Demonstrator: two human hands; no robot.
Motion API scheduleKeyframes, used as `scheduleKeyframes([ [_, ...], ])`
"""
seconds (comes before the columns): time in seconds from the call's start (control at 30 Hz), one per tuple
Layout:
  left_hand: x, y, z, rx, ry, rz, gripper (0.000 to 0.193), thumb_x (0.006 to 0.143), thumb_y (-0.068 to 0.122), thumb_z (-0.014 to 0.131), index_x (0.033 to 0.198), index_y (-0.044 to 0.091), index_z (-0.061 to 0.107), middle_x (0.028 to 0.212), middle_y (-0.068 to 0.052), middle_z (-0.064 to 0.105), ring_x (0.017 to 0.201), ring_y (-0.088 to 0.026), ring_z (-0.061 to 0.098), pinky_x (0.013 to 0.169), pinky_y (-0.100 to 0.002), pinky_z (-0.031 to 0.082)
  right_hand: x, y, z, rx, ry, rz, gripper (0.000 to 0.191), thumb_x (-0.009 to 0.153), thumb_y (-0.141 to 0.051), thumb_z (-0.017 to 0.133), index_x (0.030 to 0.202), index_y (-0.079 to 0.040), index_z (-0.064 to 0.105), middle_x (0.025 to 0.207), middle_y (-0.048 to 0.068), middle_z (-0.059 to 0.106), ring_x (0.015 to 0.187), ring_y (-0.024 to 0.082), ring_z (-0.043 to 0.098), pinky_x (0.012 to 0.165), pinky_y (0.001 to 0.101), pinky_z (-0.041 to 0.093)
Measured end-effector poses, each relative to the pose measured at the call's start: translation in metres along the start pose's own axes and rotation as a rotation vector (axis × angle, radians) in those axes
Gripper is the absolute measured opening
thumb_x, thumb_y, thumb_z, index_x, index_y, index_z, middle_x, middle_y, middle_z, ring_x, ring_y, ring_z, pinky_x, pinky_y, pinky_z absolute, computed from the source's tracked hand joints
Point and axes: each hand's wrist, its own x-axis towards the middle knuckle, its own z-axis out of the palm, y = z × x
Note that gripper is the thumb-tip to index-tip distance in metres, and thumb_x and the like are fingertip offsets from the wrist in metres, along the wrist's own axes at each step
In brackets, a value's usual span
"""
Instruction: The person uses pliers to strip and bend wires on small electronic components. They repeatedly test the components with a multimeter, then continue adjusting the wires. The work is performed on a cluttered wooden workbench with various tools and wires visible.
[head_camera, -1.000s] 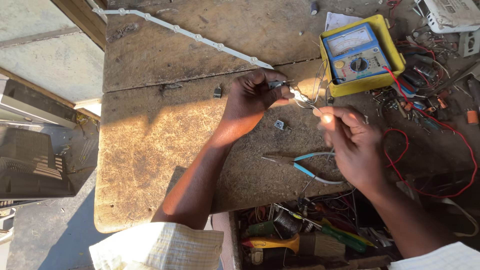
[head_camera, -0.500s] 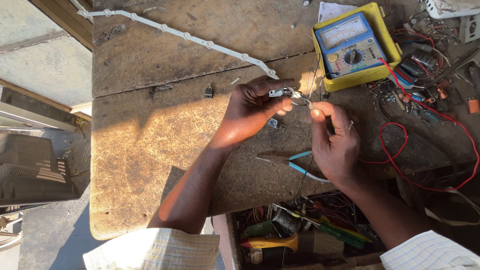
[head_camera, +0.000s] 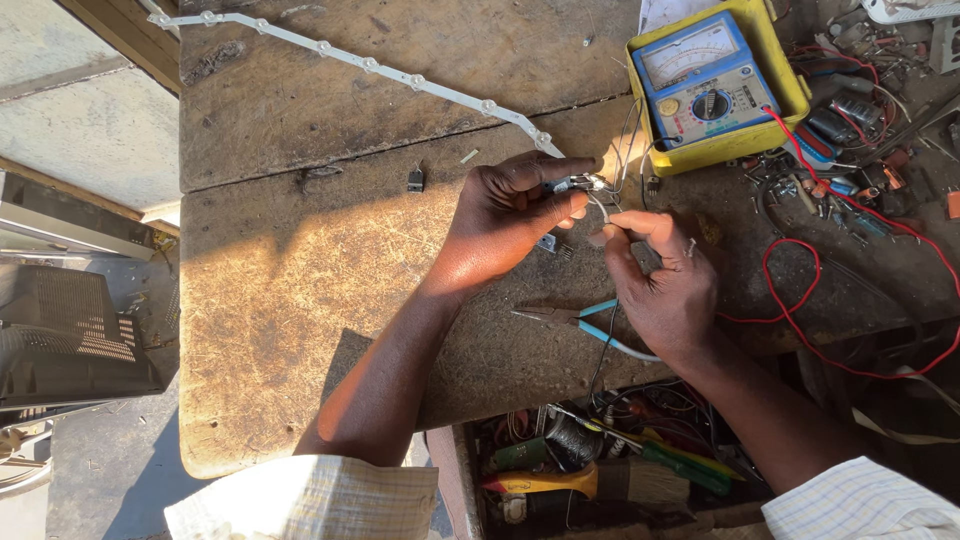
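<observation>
My left hand (head_camera: 505, 215) pinches a small metal electronic part (head_camera: 580, 184) between thumb and fingers above the worn wooden workbench (head_camera: 300, 270). My right hand (head_camera: 665, 280) pinches a thin white wire (head_camera: 603, 210) that runs up to that part. The two hands are close together, almost touching. Blue-handled pliers (head_camera: 585, 320) lie on the bench just below my hands. A yellow and blue analogue multimeter (head_camera: 712, 85) sits just beyond my hands, with a red lead (head_camera: 800, 300) looping to the right.
A long white strip with small studs (head_camera: 360, 62) lies diagonally across the bench's far side. Small black components (head_camera: 414, 180) lie loose near the middle. Parts and wires clutter the right end (head_camera: 860, 120). An open drawer of tools (head_camera: 600, 465) sits below. A dark cabinet (head_camera: 60, 330) stands left.
Both hands have stayed together on the part and wire, with the fingers shifting slightly. The view has drifted, so the bench and meter sit a little differently in the frame.
</observation>
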Motion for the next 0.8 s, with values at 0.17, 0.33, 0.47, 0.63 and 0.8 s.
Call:
scheduleKeyframes([
  [0.17,0.000,0.001,0.000,0.006,0.003,0.012,0.030,0.100,0.009,0.075,0.130,0.010,0.072,0.105,-0.003,0.072,0.087,-0.007,0.071,0.077,-0.025,0.061,-0.002,0.003,0.002,0.050,-0.032,0.060,0.019,0.102,0.008,0.067,0.119,0.002,0.060,0.102,0.014,0.076,0.097,0.017,0.076,0.080,0.0278,0.060],
  [0.33,0.000,-0.001,0.001,0.006,0.009,0.004,0.027,0.099,0.006,0.075,0.126,0.006,0.073,0.107,-0.004,0.073,0.088,-0.008,0.070,0.076,-0.025,0.060,0.000,0.003,0.003,0.069,-0.034,0.035,0.020,0.101,0.008,0.068,0.118,0.001,0.060,0.102,0.015,0.077,0.098,0.019,0.078,0.081,0.0275,0.061],
  [0.47,0.000,-0.004,0.002,-0.053,0.009,0.007,0.026,0.098,0.005,0.075,0.124,0.003,0.073,0.107,-0.005,0.073,0.090,-0.009,0.071,0.079,-0.025,0.061,0.001,0.002,0.002,0.022,-0.054,0.001,0.020,0.100,0.008,0.069,0.116,0.000,0.060,0.099,0.014,0.077,0.096,0.018,0.078,0.080,0.0268,0.061],
  [0.63,0.000,-0.008,0.002,-0.069,0.001,0.058,0.023,0.100,0.001,0.074,0.123,0.003,0.074,0.109,-0.007,0.073,0.093,-0.010,0.070,0.082,-0.025,0.061,0.001,0.001,0.003,0.031,-0.047,-0.003,0.020,0.100,0.007,0.070,0.117,0.000,0.060,0.098,0.012,0.076,0.094,0.016,0.077,0.078,0.0263,0.059],
  [0.8,0.002,-0.012,0.002,-0.060,0.005,0.103,0.022,0.098,-0.004,0.075,0.120,0.002,0.074,0.108,-0.006,0.073,0.093,-0.009,0.070,0.081,-0.025,0.060,0.002,-0.002,0.002,0.020,-0.047,-0.025,0.021,0.102,0.004,0.071,0.121,0.000,0.063,0.105,0.013,0.073,0.096,0.017,0.072,0.083,0.0283,0.056],
])
